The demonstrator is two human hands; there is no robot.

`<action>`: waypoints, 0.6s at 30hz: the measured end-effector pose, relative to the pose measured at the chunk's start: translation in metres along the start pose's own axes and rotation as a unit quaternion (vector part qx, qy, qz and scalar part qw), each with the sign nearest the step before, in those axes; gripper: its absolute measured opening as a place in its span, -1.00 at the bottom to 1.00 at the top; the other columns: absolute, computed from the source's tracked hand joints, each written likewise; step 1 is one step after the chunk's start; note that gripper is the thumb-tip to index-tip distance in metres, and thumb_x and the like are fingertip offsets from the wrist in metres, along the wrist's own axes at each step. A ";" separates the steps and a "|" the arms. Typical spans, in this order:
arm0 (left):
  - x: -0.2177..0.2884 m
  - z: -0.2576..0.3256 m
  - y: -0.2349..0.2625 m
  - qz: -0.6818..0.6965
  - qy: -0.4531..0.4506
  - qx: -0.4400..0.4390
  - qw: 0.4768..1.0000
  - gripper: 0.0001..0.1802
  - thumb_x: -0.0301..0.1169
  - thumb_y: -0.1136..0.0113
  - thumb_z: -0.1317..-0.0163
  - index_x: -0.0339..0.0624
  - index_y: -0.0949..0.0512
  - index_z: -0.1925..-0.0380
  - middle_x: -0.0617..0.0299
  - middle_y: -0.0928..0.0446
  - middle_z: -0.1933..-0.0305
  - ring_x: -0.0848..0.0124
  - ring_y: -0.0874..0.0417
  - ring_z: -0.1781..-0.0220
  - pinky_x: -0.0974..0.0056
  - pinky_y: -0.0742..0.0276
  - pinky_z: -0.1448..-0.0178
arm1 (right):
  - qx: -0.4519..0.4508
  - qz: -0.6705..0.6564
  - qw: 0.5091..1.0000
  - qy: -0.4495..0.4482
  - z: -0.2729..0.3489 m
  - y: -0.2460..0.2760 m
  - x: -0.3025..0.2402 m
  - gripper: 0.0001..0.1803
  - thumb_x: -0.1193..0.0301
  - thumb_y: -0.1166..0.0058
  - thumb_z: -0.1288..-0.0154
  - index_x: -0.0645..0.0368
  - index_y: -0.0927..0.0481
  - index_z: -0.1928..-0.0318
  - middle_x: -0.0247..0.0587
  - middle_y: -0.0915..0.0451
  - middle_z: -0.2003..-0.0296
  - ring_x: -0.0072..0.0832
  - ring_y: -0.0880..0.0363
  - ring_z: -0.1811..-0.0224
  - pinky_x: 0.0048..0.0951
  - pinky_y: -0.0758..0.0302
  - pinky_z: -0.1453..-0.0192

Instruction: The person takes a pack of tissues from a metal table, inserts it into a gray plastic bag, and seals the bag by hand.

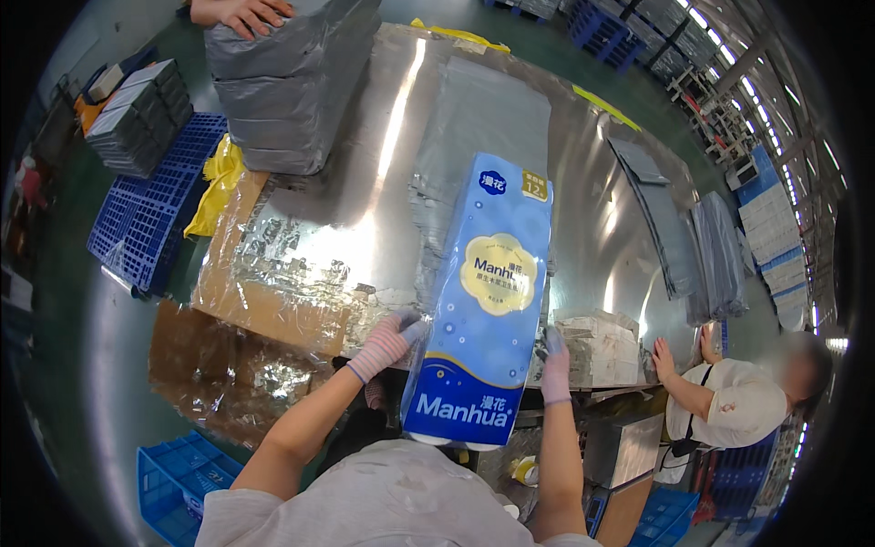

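Observation:
A long blue plastic-wrapped pack of toilet rolls lies in front of me, its near end over the table edge by my body. White roll ends show at that near end. My left hand, in a pink-striped glove with grey fingertips, presses against the pack's left side. On the opposite side, my right hand, gloved the same way, holds the right edge with its fingers pointing away from me. Beyond the pack's far end, a flat grey plastic bag lies on the shiny metal table.
Another person's hand rests on a tall grey wrapped bundle at far left. A co-worker stands at right, hands on the table. Grey bags lie on the right edge. An open cardboard box and blue crate sit left.

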State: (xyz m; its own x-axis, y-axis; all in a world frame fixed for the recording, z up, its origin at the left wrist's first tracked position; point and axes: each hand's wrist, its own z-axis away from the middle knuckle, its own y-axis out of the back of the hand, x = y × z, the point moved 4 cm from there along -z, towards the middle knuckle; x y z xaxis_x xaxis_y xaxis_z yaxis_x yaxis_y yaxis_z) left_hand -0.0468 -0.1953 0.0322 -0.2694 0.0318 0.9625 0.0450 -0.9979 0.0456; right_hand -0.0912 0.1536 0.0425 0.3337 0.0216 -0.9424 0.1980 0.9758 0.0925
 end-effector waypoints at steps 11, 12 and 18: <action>-0.024 -0.009 0.038 0.115 0.134 0.054 0.983 -0.67 -0.25 -0.09 -0.19 -0.30 -0.52 0.19 0.31 -0.51 0.41 0.62 -0.41 0.42 0.51 -0.38 0.32 | -0.327 0.376 0.865 0.064 -0.078 -0.057 -0.034 -0.64 0.23 0.02 -0.15 0.28 -0.55 0.19 0.02 -0.59 0.32 -0.32 -0.54 0.28 -0.37 -0.44 0.11; -0.032 -0.030 0.039 0.111 0.101 0.073 0.986 -0.68 -0.26 -0.08 -0.20 -0.30 -0.51 0.18 0.31 -0.52 0.42 0.61 -0.43 0.42 0.50 -0.40 0.32 | -0.267 0.470 0.831 0.130 -0.104 -0.070 -0.059 -0.65 0.23 0.06 -0.18 0.23 -0.54 0.17 0.12 -0.56 0.30 -0.12 -0.54 0.20 -0.26 -0.43 0.09; 0.032 -0.183 0.034 -0.197 -0.130 0.143 0.961 -0.63 -0.43 -0.05 -0.12 -0.26 -0.43 0.03 0.05 -0.49 0.03 0.29 -0.51 0.01 0.31 -0.43 -0.01 | -0.145 0.682 0.674 0.242 -0.272 -0.140 -0.113 -0.80 0.45 0.11 -0.09 0.16 -0.59 0.34 -0.01 -0.56 0.29 -0.08 -0.52 0.20 -0.22 -0.48 0.15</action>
State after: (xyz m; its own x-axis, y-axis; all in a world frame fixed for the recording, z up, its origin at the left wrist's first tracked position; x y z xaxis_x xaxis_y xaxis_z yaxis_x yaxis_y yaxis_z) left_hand -0.2301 -0.2383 0.0155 -0.0720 0.4540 0.8881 0.2611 -0.8508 0.4561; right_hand -0.4071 0.0738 0.0487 -0.3317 0.9423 -0.0445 -0.2010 -0.0245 0.9793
